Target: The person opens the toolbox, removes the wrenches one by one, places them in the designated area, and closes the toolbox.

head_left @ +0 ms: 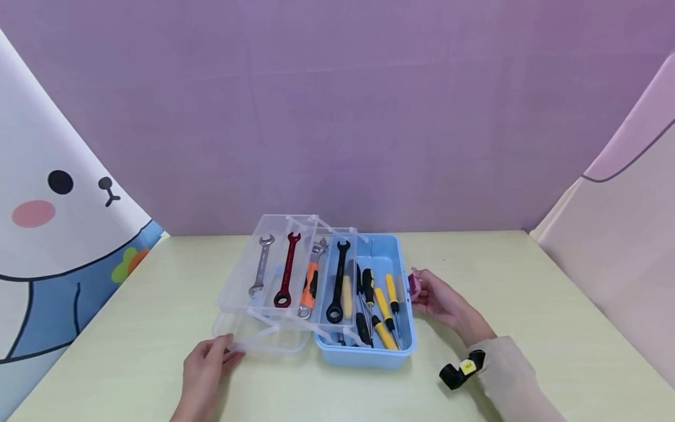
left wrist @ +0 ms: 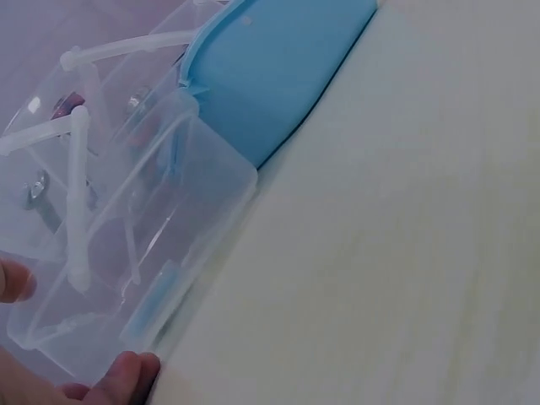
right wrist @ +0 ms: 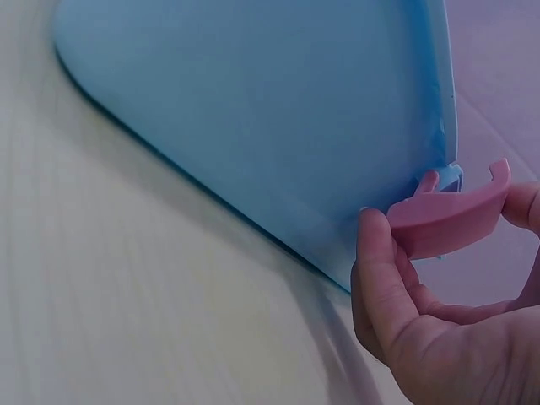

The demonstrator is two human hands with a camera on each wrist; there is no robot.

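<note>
A smooth, pale yellow-green counter (head_left: 527, 305) carries everything, backed by a matte lilac wall (head_left: 369, 117). At its middle stands the light blue plastic toolbox base (head_left: 392, 354), a rounded-cornered tub with glossy walls. In it lie slim screwdrivers with yellow and black handles (head_left: 387, 319), packed side by side.

To the left, the clear plastic fold-out tray (head_left: 237, 293) sits raised on thin translucent arms, divided into long narrow compartments. Lengthwise in these lie a silver open-ended steel spanner (head_left: 261, 266), a dark red ring spanner (head_left: 286, 271), an adjustable wrench with an orange handle (head_left: 311, 281) and a black ring spanner (head_left: 337, 281). Below the tray, the clear rounded lid (head_left: 274, 340) rests on the counter, just beside the blue base.

The left hand (head_left: 205, 369) touches the near left corner of the clear lid; in the left wrist view a fingertip (left wrist: 126, 375) lies against its edge, the grip loose, with the fingers fairly straight.

The right hand (head_left: 443, 302) is at the right wall of the base, its grip pinched on the small curved pink plastic latch (right wrist: 451, 219), thumb (right wrist: 380, 261) beneath and a finger on its far end.
</note>
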